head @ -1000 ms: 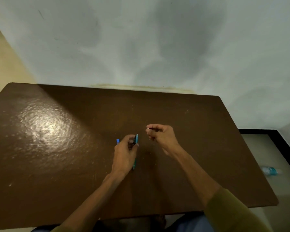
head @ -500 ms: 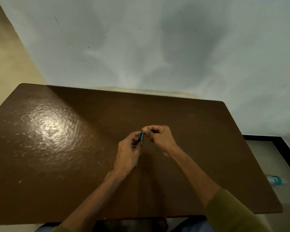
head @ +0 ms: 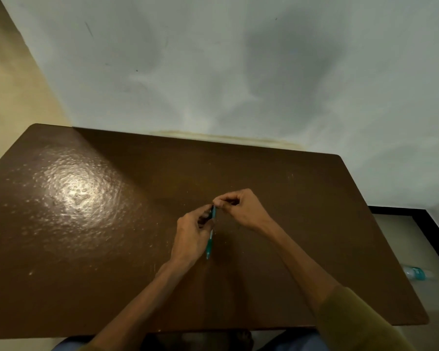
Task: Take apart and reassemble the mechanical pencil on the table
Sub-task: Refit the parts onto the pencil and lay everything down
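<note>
Teal plastic, slim and round in section, makes up the mechanical pencil (head: 210,239), which stands nearly upright above the middle of the table (head: 91,249), its lower end pointing back toward the person and its upper end reaching the fingertips of both hands. A lighter band shows partway along the barrel; the lower stretch looks darker and slightly thicker, like a grip sleeve.

Curled around the barrel from the left, the left hand (head: 192,235) clamps the pencil between thumb and fingers, most of the shaft lying against its palm side. At the pencil's top end, the right hand (head: 241,209) has thumb and forefinger pinched tightly together, the other fingers folded in. Whether it grips the pencil's end itself or some small separate part there is too small to tell.

Beneath both hands the table is a dark brown slab with rounded corners and a glossy, pebbled finish; a bright patch of reflected light on its left half brings out the bumpy texture. An olive sleeve (head: 365,323) covers the right forearm. On the floor beside the table's right edge lies a clear bottle (head: 416,272) with a teal label. Behind the table rises a pale, blotchy wall (head: 213,72).
</note>
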